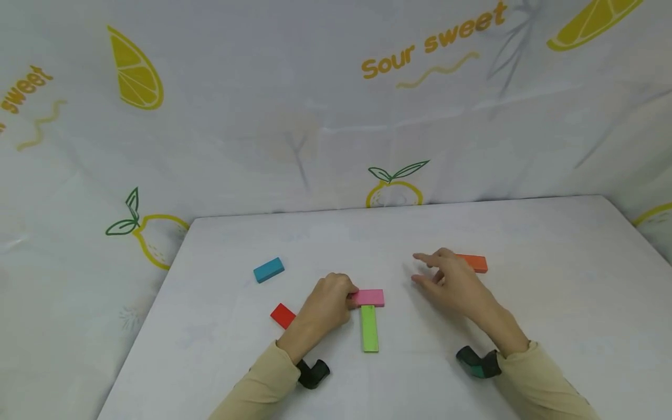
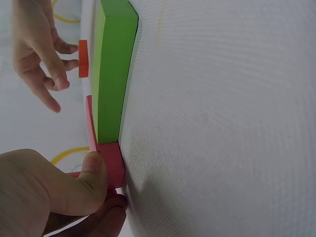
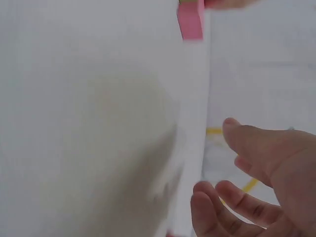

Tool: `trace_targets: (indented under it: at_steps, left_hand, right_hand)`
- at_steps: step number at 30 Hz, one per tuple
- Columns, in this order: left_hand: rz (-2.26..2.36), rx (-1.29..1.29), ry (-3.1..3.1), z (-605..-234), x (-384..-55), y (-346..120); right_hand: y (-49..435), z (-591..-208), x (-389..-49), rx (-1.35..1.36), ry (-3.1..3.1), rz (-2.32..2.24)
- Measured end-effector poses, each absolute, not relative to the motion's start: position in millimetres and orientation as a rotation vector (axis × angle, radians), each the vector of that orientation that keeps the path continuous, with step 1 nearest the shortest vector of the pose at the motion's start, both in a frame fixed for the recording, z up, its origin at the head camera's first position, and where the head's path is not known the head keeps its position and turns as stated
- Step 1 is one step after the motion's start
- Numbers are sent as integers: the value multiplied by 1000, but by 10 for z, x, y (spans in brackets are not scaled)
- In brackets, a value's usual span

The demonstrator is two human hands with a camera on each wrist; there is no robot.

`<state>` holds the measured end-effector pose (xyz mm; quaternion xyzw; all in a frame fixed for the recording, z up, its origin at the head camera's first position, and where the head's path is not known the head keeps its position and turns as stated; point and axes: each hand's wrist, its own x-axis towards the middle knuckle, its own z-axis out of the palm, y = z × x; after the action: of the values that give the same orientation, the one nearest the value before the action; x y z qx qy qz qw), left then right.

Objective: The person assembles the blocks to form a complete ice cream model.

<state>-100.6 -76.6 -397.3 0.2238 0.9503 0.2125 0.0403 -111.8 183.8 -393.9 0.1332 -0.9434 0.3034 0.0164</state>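
Note:
A pink block point(image 1: 370, 297) lies crosswise against the far end of a green block point(image 1: 370, 329), so the two form a T on the table. My left hand point(image 1: 326, 300) pinches the pink block's left end between thumb and fingers; the left wrist view shows the thumb point(image 2: 94, 173) on its side. Over the table to the right, my right hand point(image 1: 454, 283) hovers with its fingers spread apart and nothing between them. Just behind it lies an orange block point(image 1: 475, 263), partly covered by that hand in the head view.
A blue block point(image 1: 269, 270) lies at the back left of the white table point(image 1: 567, 262). Partly behind the left forearm is a red block point(image 1: 283, 315). A white cloth printed with lemons point(image 1: 236, 116) hangs beyond the table's far edge.

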Motion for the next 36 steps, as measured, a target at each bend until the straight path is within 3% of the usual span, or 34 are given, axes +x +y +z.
trace_targets:
  at_steps: [14,36]
  left_hand:
    - [653,710,2913,-3987,-1021,-767]
    - [622,728,2910,-3985,-1034,-775]
  right_hand:
    - [2466,-3865,-1296,316,-2907,797]
    - [2792,-3950,-1351,215,-3114,732]
